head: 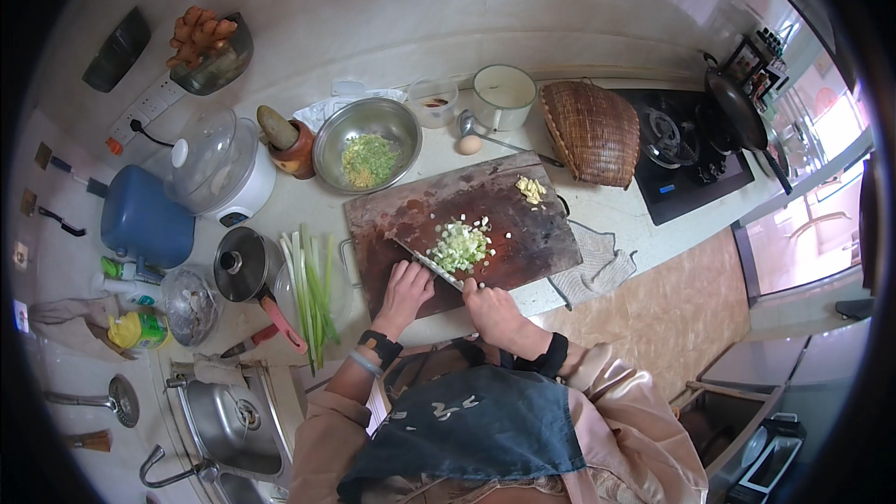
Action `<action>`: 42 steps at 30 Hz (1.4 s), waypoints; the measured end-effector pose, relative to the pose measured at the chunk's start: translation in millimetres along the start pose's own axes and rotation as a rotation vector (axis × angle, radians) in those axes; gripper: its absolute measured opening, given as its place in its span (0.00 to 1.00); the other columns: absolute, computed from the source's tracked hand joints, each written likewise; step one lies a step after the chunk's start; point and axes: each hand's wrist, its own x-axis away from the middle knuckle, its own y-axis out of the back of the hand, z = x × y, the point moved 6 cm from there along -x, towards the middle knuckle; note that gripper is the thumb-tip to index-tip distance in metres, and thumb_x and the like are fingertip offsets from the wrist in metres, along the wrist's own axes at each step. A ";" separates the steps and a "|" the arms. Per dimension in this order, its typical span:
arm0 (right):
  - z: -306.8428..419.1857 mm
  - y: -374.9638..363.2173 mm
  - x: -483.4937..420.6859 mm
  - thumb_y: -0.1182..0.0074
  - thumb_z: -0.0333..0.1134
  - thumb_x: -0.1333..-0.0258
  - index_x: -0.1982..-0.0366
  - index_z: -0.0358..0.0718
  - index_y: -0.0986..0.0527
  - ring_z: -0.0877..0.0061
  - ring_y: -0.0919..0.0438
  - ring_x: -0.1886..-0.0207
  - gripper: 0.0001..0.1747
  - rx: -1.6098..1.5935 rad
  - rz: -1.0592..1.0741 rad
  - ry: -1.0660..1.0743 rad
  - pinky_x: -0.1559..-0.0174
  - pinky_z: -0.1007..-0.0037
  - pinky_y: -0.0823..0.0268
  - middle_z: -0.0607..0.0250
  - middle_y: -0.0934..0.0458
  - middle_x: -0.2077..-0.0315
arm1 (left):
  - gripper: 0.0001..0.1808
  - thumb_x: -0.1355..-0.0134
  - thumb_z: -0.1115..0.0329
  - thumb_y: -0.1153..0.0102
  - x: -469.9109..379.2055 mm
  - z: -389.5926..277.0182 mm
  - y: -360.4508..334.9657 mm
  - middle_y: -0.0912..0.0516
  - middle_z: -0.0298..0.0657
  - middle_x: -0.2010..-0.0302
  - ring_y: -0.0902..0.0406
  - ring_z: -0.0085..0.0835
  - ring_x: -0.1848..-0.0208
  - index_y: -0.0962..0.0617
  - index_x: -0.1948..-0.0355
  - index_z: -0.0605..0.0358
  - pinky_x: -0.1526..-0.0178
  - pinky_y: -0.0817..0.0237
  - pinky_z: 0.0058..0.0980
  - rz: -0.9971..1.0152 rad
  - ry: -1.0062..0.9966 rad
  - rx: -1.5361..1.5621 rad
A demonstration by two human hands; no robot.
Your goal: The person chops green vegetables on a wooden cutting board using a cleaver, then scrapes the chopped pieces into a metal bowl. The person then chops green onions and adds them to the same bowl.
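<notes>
My right hand (pixel 493 311) grips a kitchen knife (pixel 435 265) whose narrow-looking blade slants across a dark wooden cutting board (pixel 392 213). Fingers curled, my left hand (pixel 407 289) rests on the board close against the near side of the blade; whatever may lie under those fingers is hidden. Just beyond the blade is a loose pile of chopped scallion (pixel 460 245), with a few bits scattered around it. Pale sliced garlic (pixel 530 189) sits at the board's far right corner. Whole scallion stalks (pixel 308 294) lie left of the board, partly over a clear lid or dish.
Behind the board stand a steel bowl (pixel 327 157) of chopped greens, an egg (pixel 469 145), a ladle (pixel 514 146), an enamel mug (pixel 504 106) and a wicker basket (pixel 591 129). A lidded saucepan (pixel 245 262) and another knife (pixel 250 341) are left, a gas stove (pixel 672 189) right.
</notes>
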 end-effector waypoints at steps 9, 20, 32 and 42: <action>5.9 8.6 -3.2 0.43 0.20 0.60 0.68 0.30 0.34 0.56 0.17 0.72 0.15 -0.032 -0.031 0.066 0.70 0.62 0.24 0.47 0.21 0.79 | 0.13 0.55 0.75 0.37 2.3 2.0 -4.0 0.26 0.41 0.66 0.29 0.41 0.60 0.22 0.65 0.58 0.56 0.35 0.38 -0.040 0.008 0.020; 4.9 6.2 -2.4 0.43 0.20 0.61 0.67 0.29 0.35 0.53 0.18 0.70 0.17 -0.075 -0.046 0.111 0.68 0.60 0.24 0.45 0.22 0.78 | 0.11 0.55 0.76 0.38 2.4 0.3 -0.9 0.27 0.41 0.68 0.29 0.40 0.62 0.23 0.68 0.59 0.58 0.34 0.37 -0.076 0.000 0.050; -4.2 5.7 -0.7 0.38 0.20 0.64 0.66 0.28 0.35 0.51 0.18 0.68 0.21 -0.109 0.055 0.053 0.65 0.59 0.25 0.43 0.21 0.76 | 0.09 0.55 0.75 0.38 3.6 -0.7 -1.1 0.29 0.42 0.70 0.29 0.40 0.63 0.25 0.71 0.58 0.58 0.34 0.37 -0.092 -0.012 0.014; -7.6 -11.6 -6.0 0.40 0.21 0.60 0.66 0.29 0.34 0.51 0.18 0.68 0.18 -0.126 0.061 -0.011 0.64 0.58 0.24 0.43 0.21 0.75 | 0.11 0.53 0.74 0.38 3.2 -7.2 10.5 0.28 0.41 0.67 0.29 0.40 0.61 0.24 0.67 0.57 0.58 0.34 0.37 0.016 0.049 -0.005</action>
